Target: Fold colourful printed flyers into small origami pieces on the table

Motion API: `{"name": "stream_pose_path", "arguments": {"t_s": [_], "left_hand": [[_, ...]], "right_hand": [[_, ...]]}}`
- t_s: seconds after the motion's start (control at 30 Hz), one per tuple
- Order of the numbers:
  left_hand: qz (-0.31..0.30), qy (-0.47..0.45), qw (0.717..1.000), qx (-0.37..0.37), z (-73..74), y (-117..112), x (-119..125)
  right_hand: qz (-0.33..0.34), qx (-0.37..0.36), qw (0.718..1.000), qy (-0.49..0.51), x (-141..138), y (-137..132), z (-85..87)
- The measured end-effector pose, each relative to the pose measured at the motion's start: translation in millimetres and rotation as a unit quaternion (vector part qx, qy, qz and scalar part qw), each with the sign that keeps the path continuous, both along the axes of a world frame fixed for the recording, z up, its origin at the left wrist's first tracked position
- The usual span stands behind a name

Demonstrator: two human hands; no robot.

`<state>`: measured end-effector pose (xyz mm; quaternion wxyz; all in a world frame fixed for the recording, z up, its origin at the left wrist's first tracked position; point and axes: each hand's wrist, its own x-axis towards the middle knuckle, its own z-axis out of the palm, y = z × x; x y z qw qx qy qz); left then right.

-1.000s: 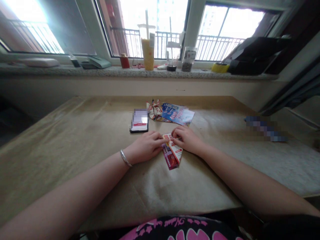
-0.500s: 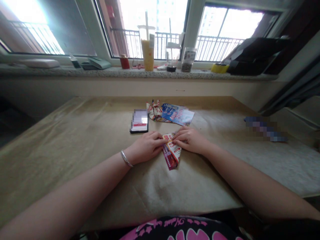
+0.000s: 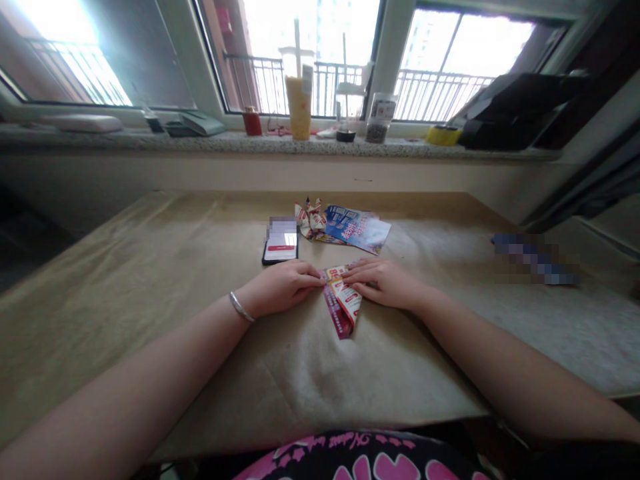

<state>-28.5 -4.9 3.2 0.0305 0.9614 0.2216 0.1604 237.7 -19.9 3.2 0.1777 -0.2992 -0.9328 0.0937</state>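
- my left hand (image 3: 281, 288) lies flat, its fingertips at the folded paper flyer (image 3: 343, 301); whether they pinch it, I cannot tell;
- my right hand (image 3: 384, 283) lies open, hiding the flyer's upper corner;
- the flyer sits between my hands on brown paper (image 3: 150, 360);
- the phone (image 3: 281, 241) is pixelated

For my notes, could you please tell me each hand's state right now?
Left hand: fingertips on the folded flyer, grip unclear.
Right hand: open, fingers lying flat on it.

My left hand (image 3: 281, 288) slid back leftward, fingertips now just at the edge of the folded flyer (image 3: 343, 303), my right hand (image 3: 384, 283) lying flatter across its top
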Motion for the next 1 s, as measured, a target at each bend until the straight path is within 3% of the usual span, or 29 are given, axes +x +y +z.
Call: {"name": "stream_pose_path", "arguments": {"t_s": [1.0], "left_hand": [[0.021,-0.019,0.999,-0.037,-0.8,3.9,-0.5]], "right_hand": [[-0.039,0.016,0.999,-0.018,-13.3,1.5,-11.4]]}}
